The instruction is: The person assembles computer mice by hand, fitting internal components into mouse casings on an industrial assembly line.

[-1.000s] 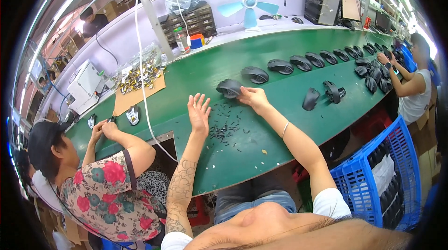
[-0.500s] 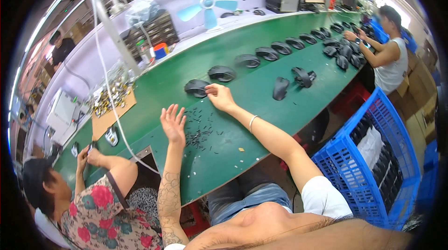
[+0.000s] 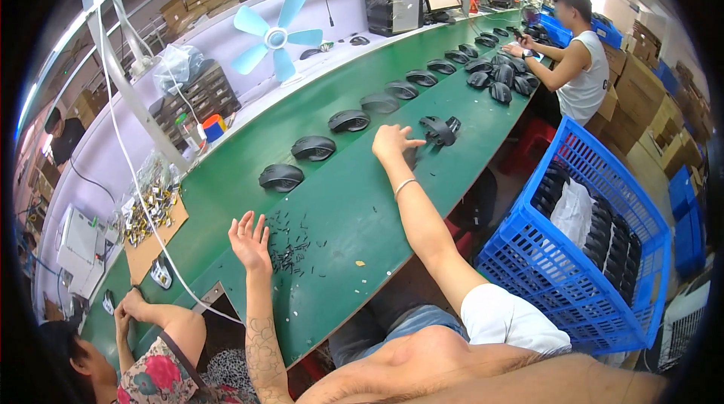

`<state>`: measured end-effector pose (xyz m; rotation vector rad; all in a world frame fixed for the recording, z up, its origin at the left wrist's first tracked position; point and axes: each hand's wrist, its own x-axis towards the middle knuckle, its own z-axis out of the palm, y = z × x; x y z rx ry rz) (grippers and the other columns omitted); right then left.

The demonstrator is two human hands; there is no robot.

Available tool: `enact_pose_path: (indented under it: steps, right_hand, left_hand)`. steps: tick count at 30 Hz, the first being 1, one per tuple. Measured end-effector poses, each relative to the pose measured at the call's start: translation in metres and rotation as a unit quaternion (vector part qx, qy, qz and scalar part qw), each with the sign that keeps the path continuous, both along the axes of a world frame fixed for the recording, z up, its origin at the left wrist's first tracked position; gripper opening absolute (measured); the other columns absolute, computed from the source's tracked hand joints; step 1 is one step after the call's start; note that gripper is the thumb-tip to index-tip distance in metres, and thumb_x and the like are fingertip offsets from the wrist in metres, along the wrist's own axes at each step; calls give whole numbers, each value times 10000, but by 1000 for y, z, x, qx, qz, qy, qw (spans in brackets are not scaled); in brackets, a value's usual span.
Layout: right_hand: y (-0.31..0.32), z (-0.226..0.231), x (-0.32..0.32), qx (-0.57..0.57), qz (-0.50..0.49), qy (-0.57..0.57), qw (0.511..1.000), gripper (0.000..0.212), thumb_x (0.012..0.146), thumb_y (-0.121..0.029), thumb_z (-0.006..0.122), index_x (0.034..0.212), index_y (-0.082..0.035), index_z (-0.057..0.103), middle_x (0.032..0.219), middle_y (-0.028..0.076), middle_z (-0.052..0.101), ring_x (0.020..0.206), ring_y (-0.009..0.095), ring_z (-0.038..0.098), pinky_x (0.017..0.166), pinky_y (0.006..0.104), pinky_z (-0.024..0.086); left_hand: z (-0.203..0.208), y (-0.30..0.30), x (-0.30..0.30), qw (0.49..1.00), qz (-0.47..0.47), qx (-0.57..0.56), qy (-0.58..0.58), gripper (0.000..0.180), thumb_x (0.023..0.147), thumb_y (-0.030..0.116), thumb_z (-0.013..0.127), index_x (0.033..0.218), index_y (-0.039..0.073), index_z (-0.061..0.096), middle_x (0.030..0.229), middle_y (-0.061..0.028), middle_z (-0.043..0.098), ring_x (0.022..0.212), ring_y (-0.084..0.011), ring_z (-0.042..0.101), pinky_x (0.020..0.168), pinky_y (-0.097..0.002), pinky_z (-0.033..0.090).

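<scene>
My left hand (image 3: 250, 241) is raised palm up beside a scatter of small black strips (image 3: 289, 254) on the green table, its fingers apart and holding nothing. My right hand (image 3: 392, 143) reaches across the table with fingers spread over a dark computer mouse (image 3: 412, 153), which it partly hides; contact cannot be made out. Just past those fingers lies another black mouse part (image 3: 440, 131) with side pieces sticking out. Farther left, the nearest mouse (image 3: 281, 178) of a curved row sits on the green belt.
Several black mice (image 3: 348, 120) continue along the belt to a cluster (image 3: 501, 79) by a co-worker (image 3: 587, 64). At my right stands a blue crate (image 3: 498, 253) holding mice. Another person (image 3: 162, 370) works at left, near a cardboard sheet (image 3: 154, 245) with small parts. A white cable (image 3: 143, 204) hangs in front.
My right hand has left the nearest mouse of the row and moved right to the loose mouse on the table. My left hand stays near the strips. The view has turned right.
</scene>
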<state>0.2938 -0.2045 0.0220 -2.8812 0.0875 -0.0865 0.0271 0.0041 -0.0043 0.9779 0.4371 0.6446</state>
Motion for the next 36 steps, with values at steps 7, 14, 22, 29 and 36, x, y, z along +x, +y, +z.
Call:
enact_pose_path:
  steps: [7, 14, 22, 29, 36]
  right_hand:
    - [7, -7, 1, 126, 21, -91, 988, 419, 841, -106, 496, 1255, -112, 429, 1192, 137, 475, 1118, 351, 420, 842, 607, 377]
    - [74, 3, -91, 291, 511, -351, 728, 635, 695, -100, 656, 1281, -71, 413, 1233, 182, 440, 1144, 345, 426, 987, 422, 349]
    - [85, 0, -159, 384, 649, -288, 590, 567, 708, -87, 668, 1236, -57, 463, 1235, 165, 470, 1111, 311, 499, 908, 372, 451]
    - [84, 3, -146, 454, 612, -220, 609, 570, 616, -48, 717, 1148, -38, 511, 1024, 150, 565, 961, 321, 551, 838, 370, 460]
    - [88, 0, -152, 470, 623, -181, 599, 516, 614, -14, 708, 1100, -41, 539, 988, 121, 577, 919, 302, 576, 782, 350, 482]
  left_hand:
    - [-1, 1, 2, 1000, -3, 8, 11, 527, 836, 466, 466, 1148, 42, 465, 1247, -87, 446, 1157, -245, 451, 950, -363, 302]
    - [-3, -17, 10, 986, -14, 156, 54, 540, 867, 412, 485, 1251, 42, 402, 1277, -96, 448, 1125, -224, 481, 935, -370, 326]
    - [-1, -28, 11, 936, 67, 342, -55, 293, 959, 224, 430, 1003, -23, 581, 849, -28, 592, 754, -95, 550, 683, -226, 444]
    - [7, -30, 11, 898, 108, 427, 22, 336, 950, 245, 421, 955, -39, 601, 817, -85, 633, 775, -114, 550, 709, -270, 433]
    - [-5, -25, 12, 942, 95, 319, -35, 342, 948, 247, 437, 881, -47, 599, 780, -51, 622, 719, -90, 541, 667, -236, 435]
